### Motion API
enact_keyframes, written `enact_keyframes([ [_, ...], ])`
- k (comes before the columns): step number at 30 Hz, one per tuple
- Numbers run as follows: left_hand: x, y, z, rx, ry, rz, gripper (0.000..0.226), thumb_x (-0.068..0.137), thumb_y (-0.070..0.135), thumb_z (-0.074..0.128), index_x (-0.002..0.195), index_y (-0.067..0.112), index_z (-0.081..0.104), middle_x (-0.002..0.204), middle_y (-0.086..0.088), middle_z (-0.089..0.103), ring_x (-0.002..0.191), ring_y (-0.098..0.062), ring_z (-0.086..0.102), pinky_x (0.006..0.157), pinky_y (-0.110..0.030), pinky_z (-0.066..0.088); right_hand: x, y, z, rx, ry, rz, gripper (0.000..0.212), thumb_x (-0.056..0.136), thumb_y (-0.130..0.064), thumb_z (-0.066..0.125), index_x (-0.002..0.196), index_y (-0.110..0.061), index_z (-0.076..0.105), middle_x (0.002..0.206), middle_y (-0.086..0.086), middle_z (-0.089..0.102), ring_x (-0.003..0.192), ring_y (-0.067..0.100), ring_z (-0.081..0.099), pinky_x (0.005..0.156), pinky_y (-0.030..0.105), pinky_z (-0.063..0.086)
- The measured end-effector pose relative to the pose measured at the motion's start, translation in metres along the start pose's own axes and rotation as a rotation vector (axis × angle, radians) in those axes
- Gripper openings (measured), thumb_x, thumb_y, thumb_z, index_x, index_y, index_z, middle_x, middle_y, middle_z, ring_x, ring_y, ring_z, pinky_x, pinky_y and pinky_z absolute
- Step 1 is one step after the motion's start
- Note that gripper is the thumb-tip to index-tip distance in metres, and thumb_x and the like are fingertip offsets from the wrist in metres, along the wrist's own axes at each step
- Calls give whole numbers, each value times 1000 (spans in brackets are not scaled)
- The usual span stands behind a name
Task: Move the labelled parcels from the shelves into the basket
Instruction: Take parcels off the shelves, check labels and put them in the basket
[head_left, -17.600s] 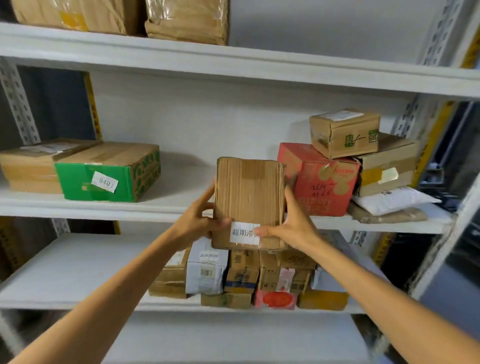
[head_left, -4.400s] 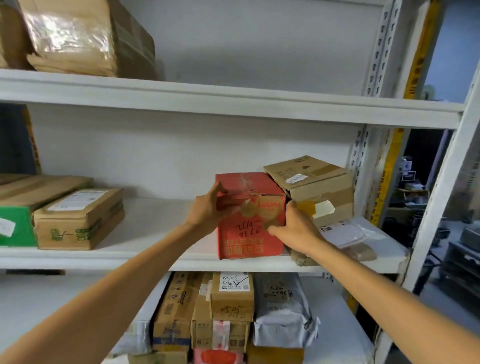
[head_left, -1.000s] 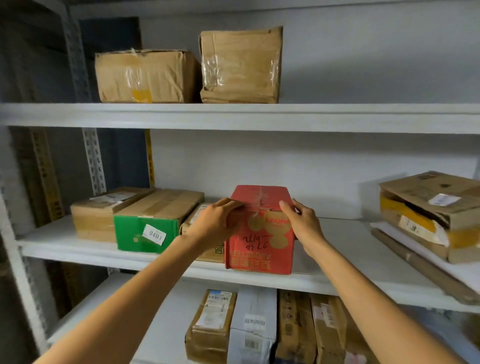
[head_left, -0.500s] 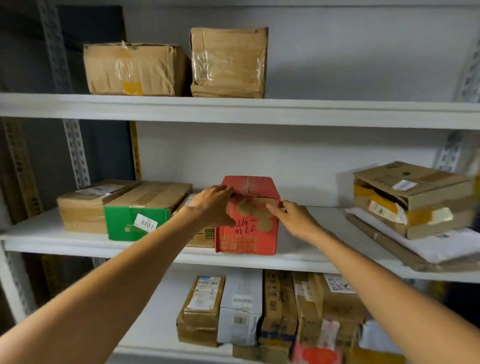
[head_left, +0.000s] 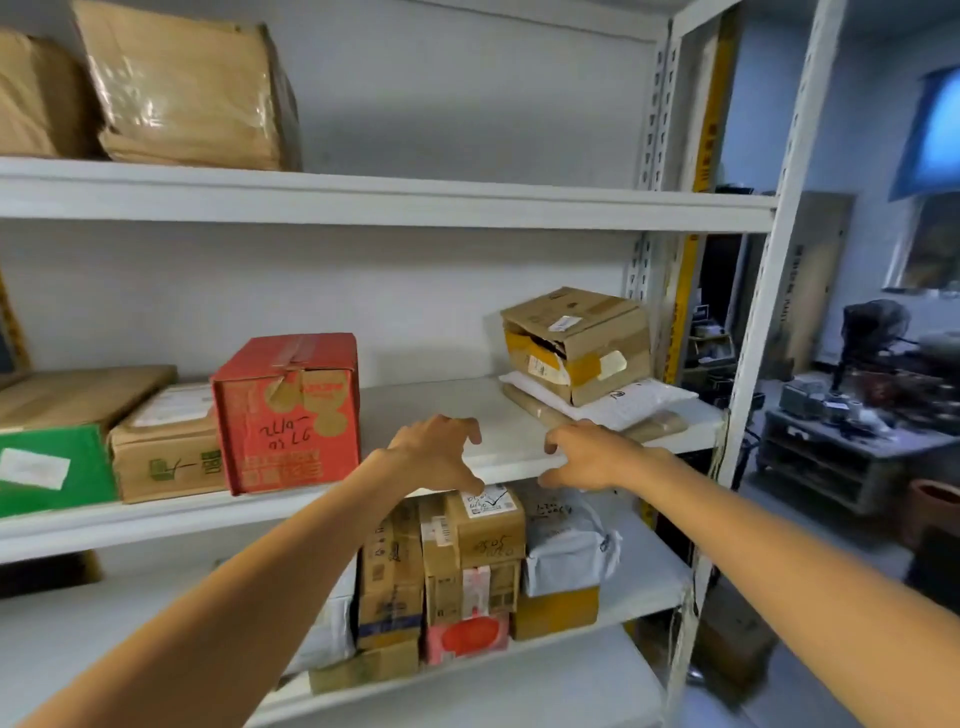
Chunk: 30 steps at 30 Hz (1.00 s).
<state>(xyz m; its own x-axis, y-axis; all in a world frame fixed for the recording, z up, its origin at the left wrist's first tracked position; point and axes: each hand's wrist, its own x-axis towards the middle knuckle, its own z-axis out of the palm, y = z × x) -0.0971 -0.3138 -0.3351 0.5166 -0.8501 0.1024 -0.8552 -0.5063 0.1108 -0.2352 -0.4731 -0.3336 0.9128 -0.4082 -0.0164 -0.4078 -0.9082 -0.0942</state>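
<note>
Sitting at the left end of the middle shelf (head_left: 426, 400) are a green box (head_left: 47, 467), a brown box (head_left: 166, 457) and a red box (head_left: 288, 410), close side by side. Right of them, the left hand (head_left: 436, 457) and right hand (head_left: 592, 460) hang by the front edge, fingers spread and bent, holding nothing. A torn box (head_left: 576, 343) sits on a white bag (head_left: 639, 400) at the right end.

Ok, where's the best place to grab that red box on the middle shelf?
Probably from the front, gripping its side faces near the top. The red box stands upright at the shelf edge; its right side is free, but the brown carton crowds its left, so slide it forward first.
</note>
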Motion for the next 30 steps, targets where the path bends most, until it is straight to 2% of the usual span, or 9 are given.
enact_keyframes([
  [3, 17, 33, 5, -11, 22, -21, 62, 74, 48, 73, 128, 30, 49, 121, 5, 59, 106, -19, 57, 85, -34, 49, -6, 33, -8, -14, 14, -27, 58, 87, -45, 63, 134, -15, 46, 130, 7, 50, 113, 27, 52, 94, 39, 48],
  [10, 65, 90, 16, -14, -2, -176, 62, 74, 52, 70, 128, 31, 50, 125, 4, 58, 109, -21, 57, 89, -35, 49, -1, 106, -30, -110, -22, -119, 49, 86, -47, 61, 119, -13, 56, 114, 7, 57, 99, 24, 56, 81, 35, 49],
  [15, 91, 115, 16, -49, -3, -286, 63, 75, 52, 70, 131, 31, 48, 127, 3, 57, 110, -21, 57, 89, -34, 48, 11, 154, -47, -94, 1, -163, 57, 84, -53, 63, 125, -15, 55, 123, 3, 56, 108, 23, 56, 90, 36, 49],
  [16, 94, 117, 14, -55, -6, -304, 64, 76, 52, 70, 131, 30, 47, 127, 2, 57, 111, -21, 57, 90, -35, 48, 15, 161, -50, -80, 4, -162, 52, 83, -52, 64, 122, -17, 56, 122, 1, 57, 106, 21, 56, 88, 35, 50],
  [19, 105, 120, 11, -65, -12, -333, 64, 78, 50, 70, 132, 27, 46, 129, 0, 56, 112, -22, 56, 94, -37, 48, 27, 180, -54, -77, 24, -160, 27, 83, -45, 64, 95, -22, 56, 103, -1, 60, 90, 18, 59, 74, 33, 49],
  [20, 109, 120, 10, -61, -7, -339, 64, 78, 49, 70, 132, 27, 46, 129, 0, 56, 112, -22, 55, 94, -37, 47, 31, 185, -56, -71, 28, -157, 26, 84, -43, 63, 92, -20, 56, 100, 0, 61, 88, 18, 60, 72, 33, 49],
  [22, 116, 119, 7, -51, 2, -342, 64, 78, 50, 70, 133, 26, 46, 128, 0, 55, 112, -22, 55, 94, -37, 47, 37, 192, -59, -62, 31, -147, 32, 85, -43, 62, 102, -17, 60, 104, 2, 62, 91, 19, 61, 75, 33, 50],
  [25, 125, 113, 5, -49, 6, -348, 65, 76, 50, 71, 132, 27, 46, 128, 1, 56, 112, -21, 55, 95, -38, 47, 46, 201, -63, -103, 53, -130, 50, 86, -47, 61, 122, -12, 54, 121, 5, 57, 107, 23, 57, 90, 40, 50],
  [30, 140, 108, 2, -62, 19, -315, 66, 75, 46, 74, 132, 25, 47, 128, 2, 55, 115, -19, 52, 95, -33, 45, 60, 214, -77, -89, 65, -111, 48, 89, -44, 60, 122, -11, 51, 121, 8, 53, 108, 25, 53, 91, 40, 48],
])
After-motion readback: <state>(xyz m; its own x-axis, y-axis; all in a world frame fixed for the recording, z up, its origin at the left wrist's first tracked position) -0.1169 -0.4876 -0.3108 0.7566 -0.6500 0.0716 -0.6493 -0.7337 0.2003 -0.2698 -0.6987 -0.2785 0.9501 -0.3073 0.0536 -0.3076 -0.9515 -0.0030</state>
